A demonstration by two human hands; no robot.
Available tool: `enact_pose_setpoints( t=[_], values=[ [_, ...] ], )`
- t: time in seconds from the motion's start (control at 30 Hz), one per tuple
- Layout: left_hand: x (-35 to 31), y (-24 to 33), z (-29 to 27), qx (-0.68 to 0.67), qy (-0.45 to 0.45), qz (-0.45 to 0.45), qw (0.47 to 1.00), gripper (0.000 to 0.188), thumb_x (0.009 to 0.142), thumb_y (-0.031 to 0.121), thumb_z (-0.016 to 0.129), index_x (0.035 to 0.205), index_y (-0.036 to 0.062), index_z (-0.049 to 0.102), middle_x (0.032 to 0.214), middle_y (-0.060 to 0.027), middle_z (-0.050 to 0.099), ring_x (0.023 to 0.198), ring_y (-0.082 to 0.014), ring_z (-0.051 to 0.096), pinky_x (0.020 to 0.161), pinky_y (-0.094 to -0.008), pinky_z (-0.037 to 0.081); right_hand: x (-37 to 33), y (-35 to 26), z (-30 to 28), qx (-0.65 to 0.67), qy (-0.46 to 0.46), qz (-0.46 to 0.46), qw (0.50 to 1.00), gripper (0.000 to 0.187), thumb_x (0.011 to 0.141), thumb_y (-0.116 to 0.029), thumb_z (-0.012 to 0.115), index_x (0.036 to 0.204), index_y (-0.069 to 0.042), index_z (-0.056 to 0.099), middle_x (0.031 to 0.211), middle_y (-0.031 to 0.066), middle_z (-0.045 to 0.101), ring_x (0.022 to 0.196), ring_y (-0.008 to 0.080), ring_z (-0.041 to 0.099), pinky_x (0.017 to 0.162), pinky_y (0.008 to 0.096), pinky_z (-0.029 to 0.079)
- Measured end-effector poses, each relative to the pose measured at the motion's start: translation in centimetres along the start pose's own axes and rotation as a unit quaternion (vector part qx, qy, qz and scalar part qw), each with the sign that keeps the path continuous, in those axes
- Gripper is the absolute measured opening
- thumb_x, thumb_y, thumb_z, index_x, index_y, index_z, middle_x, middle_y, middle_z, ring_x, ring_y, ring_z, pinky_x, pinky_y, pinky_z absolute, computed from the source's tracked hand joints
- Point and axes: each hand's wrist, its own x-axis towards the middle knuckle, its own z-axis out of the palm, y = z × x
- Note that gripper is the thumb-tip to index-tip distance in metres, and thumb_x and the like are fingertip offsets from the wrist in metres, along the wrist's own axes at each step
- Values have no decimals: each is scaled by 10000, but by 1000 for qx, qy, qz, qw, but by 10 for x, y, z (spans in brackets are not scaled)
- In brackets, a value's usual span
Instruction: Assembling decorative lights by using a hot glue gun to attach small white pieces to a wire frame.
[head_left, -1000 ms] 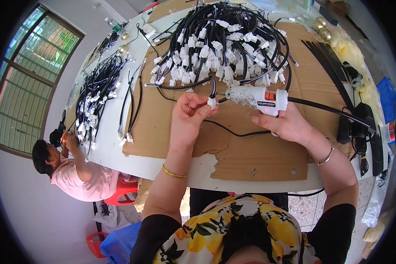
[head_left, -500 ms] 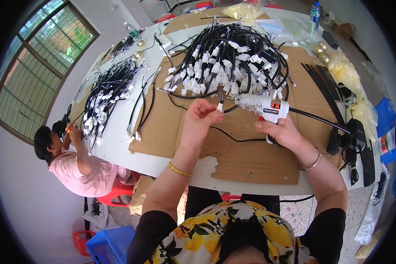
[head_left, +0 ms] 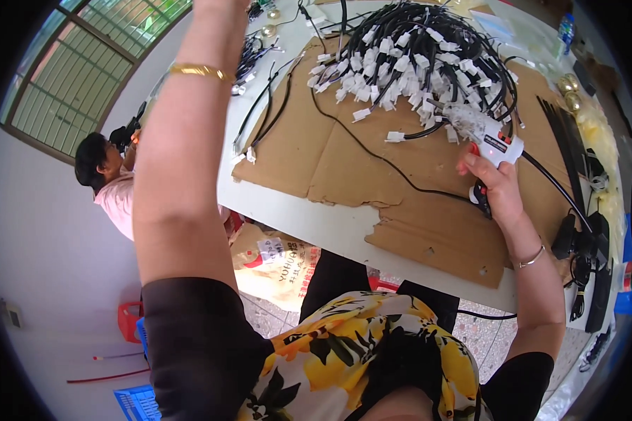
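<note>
Head camera: the right hand (head_left: 497,184) has its grip wrapped round a white glue gun (head_left: 501,146), the nozzle (head_left: 437,104) near a heap of black cables (head_left: 416,36) with white connectors (head_left: 395,137), on cardboard (head_left: 354,172) over the desk (head_left: 330,222). The left hand is out of sight, so its grip I can't tell. Work looks under way, I'd judge; which connectors are finished, which left, doesn't show.

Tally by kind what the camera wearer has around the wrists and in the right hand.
Gold bracelet: 1
Silver bangle: 1
White glue gun, held in the right hand: 1
Total: 3
</note>
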Motion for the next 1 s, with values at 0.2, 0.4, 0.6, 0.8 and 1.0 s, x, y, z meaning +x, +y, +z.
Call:
enact_pose_setpoints(
  t=[0.2, 0.4, 0.6, 0.8, 1.0],
  values=[
    [23, -7, -54, 38, 34, 54, 997, 138, 755, -22, 548, 833, 21, 443, 712, -83, 545, 601, -158, 562, 557, -252, 499, -2, 1, 1, -6, 7, 19, 1000, 153, 759, -158, 531, 808, -13, 525, 699, 43, 546, 672, 118, 507, 645, 251, 402],
    [-48, -108, -176, 248, -50, -108, 961, 126, 735, -20, 567, 815, 8, 474, 715, -74, 567, 644, -158, 571, 623, -247, 486, -6, 1, 3, -36, 2, 40, 999, 154, 762, -154, 527, 820, -11, 520, 698, 42, 543, 681, 121, 508, 654, 248, 399],
    [-127, -144, -253, 235, -27, -294, 926, 221, 736, 33, 595, 910, 16, 460, 783, -99, 585, 692, -154, 583, 617, -259, 506, -7, 6, 7, -27, -16, 66, 997, 147, 765, -148, 521, 830, -16, 518, 702, 35, 541, 674, 119, 504, 645, 239, 394],
    [-153, -142, -282, 205, 63, -348, 913, 235, 741, 8, 558, 937, -6, 430, 806, -139, 599, 664, -187, 598, 602, -275, 518, -9, 6, 10, -54, -31, 81, 995, 159, 760, -164, 523, 830, -22, 515, 700, 34, 536, 668, 115, 500, 632, 237, 395],
    [-178, -156, -296, 289, 120, -375, 872, 267, 716, 2, 565, 954, -35, 450, 741, -160, 595, 609, -180, 605, 505, -256, 506, -7, 6, 11, -56, -34, 73, 995, 167, 756, -183, 526, 821, -30, 513, 694, 30, 530, 664, 110, 494, 626, 235, 393]
  ],
)
